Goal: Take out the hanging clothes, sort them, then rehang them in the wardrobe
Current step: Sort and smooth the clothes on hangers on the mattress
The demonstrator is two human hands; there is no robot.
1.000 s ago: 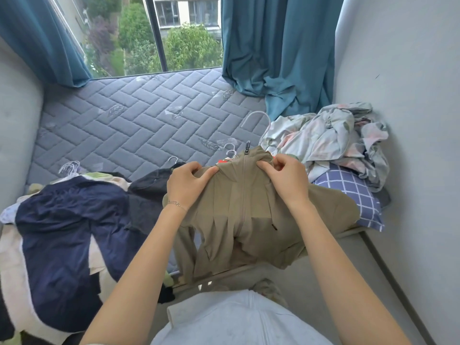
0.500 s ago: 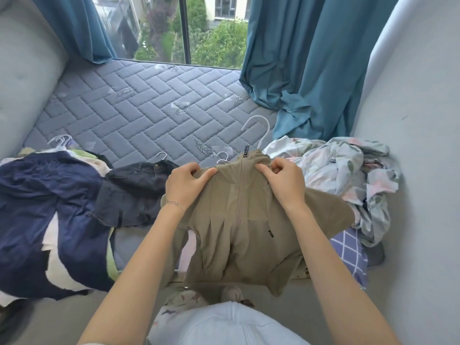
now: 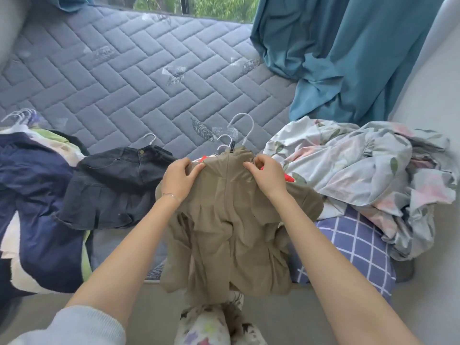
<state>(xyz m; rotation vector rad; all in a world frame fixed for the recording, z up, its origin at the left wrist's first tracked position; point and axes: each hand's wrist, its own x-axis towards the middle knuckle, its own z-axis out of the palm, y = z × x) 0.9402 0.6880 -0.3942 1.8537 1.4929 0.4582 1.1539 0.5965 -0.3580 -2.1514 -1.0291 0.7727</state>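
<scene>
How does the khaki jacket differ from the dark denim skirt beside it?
The khaki jacket is tan with a front zip; the denim skirt is near-black with a waist button. The jacket is gripped at the collar by the left hand and right hand; the skirt lies untouched. The jacket drapes over the mattress edge; the skirt lies flat on it. Both show a white hanger hook by their top.

Grey quilted mattress (image 3: 129,78) under window (image 3: 199,6); teal curtain (image 3: 348,58) right; pale wall (image 3: 428,90); daylight.
</scene>
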